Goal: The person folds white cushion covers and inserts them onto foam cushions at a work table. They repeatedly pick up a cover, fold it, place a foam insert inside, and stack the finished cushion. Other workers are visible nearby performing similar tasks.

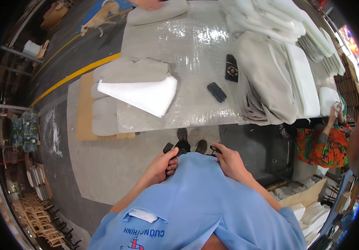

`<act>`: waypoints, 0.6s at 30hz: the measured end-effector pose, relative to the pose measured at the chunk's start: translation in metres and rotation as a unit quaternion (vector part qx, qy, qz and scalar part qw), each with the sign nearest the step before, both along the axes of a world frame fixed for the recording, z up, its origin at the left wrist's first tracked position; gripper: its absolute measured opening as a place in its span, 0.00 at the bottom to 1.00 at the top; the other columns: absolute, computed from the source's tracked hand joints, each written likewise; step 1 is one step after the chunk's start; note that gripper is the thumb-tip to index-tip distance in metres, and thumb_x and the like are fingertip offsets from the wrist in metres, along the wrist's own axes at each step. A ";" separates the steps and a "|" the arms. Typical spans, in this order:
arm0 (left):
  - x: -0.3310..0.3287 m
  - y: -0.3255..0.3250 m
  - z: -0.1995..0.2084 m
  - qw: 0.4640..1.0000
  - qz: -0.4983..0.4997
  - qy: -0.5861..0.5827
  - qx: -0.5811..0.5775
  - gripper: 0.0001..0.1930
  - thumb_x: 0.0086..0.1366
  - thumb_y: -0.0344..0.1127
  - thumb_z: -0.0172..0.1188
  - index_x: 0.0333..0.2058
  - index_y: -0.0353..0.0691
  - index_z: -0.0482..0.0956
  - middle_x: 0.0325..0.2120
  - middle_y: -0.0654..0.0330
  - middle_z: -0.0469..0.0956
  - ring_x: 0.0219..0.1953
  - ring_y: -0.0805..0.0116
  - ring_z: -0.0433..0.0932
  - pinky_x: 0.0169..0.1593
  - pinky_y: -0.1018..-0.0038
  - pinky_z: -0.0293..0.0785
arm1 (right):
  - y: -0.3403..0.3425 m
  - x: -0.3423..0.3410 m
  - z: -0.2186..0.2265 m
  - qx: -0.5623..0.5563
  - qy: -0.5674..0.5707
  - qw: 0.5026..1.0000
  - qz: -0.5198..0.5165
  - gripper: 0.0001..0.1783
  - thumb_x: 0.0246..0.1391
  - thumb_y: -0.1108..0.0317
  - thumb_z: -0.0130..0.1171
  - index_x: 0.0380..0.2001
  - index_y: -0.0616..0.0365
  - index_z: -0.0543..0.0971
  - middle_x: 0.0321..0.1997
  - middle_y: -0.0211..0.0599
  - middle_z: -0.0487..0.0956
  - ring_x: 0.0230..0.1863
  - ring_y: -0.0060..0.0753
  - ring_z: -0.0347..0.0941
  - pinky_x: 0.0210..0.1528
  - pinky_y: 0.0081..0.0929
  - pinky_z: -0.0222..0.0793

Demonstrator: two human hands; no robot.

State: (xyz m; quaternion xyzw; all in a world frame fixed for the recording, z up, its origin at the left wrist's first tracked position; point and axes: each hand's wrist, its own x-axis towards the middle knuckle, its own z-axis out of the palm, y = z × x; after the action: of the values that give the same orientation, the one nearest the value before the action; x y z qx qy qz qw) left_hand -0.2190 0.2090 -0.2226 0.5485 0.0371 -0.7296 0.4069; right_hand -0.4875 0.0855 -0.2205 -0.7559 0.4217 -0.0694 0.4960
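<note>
At my waist, in front of a light blue shirt, my left hand (162, 164) is closed around a small black piece (168, 147) that resembles a strap end or buckle. On the other side, my right hand (230, 161) pinches another thin black piece (216, 149) between thumb and fingers. Whether the two pieces join behind the shirt hem is hidden. Beyond my hands stands a plastic-covered table (192, 96). At its left lies a folded white sheet (144, 93) over grey padded covers (135, 70). A black phone-like device (217, 92) and a dark patterned case (231, 67) rest mid-table.
A stack of grey fabric covers (265, 75) and white pads (267, 16) fills the table's right side. At far right, a co-worker in orange patterned clothing (323, 146) handles a white piece. Another person's hand (148, 4) and a dog (102, 17) appear beyond. Chair frames (37, 216) stand lower left.
</note>
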 end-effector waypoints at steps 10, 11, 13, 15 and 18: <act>-0.031 -0.024 -0.009 0.986 -0.133 -0.096 -0.027 0.16 0.78 0.50 0.60 0.33 0.47 0.77 0.21 0.76 0.68 0.21 0.83 0.63 0.25 0.77 0.57 | -0.008 0.013 -0.013 0.011 -0.040 0.999 0.034 0.24 0.66 0.71 0.59 0.64 0.61 0.76 0.42 0.53 0.87 0.44 0.56 0.86 0.48 0.44 0.81; -0.033 -0.024 -0.006 0.988 -0.118 -0.094 -0.040 0.16 0.78 0.50 0.60 0.33 0.47 0.78 0.22 0.76 0.69 0.22 0.83 0.63 0.26 0.77 0.58 | -0.003 0.017 -0.016 -0.030 -0.040 0.997 0.062 0.24 0.66 0.70 0.60 0.64 0.60 0.76 0.44 0.53 0.87 0.44 0.56 0.86 0.48 0.45 0.81; -0.026 -0.025 -0.012 0.989 -0.117 -0.072 -0.059 0.16 0.78 0.51 0.60 0.33 0.47 0.78 0.22 0.76 0.69 0.23 0.83 0.64 0.27 0.78 0.58 | -0.001 0.014 -0.021 -0.081 -0.030 0.991 0.098 0.24 0.66 0.69 0.61 0.64 0.59 0.76 0.45 0.52 0.86 0.43 0.57 0.85 0.47 0.46 0.82; -0.024 -0.025 -0.009 0.989 -0.119 -0.065 -0.066 0.17 0.78 0.51 0.59 0.31 0.49 0.75 0.22 0.76 0.69 0.24 0.83 0.64 0.28 0.78 0.59 | 0.000 0.014 -0.021 -0.092 -0.012 0.989 0.116 0.25 0.65 0.68 0.63 0.64 0.57 0.76 0.45 0.51 0.86 0.42 0.58 0.85 0.45 0.48 0.82; -0.024 -0.026 -0.007 0.988 -0.123 -0.066 -0.070 0.18 0.79 0.50 0.58 0.30 0.49 0.74 0.22 0.75 0.70 0.24 0.83 0.65 0.29 0.78 0.61 | 0.003 0.013 -0.019 -0.114 -0.002 0.986 0.121 0.27 0.65 0.69 0.62 0.66 0.55 0.75 0.41 0.50 0.84 0.39 0.57 0.84 0.42 0.48 0.82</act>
State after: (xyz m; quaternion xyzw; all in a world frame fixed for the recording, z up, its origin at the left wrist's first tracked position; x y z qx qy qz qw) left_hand -0.2425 0.1831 -0.2297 0.5657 -0.1086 -0.7372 0.3533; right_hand -0.4741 0.0882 -0.2391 -0.8526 0.3158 -0.0578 0.4124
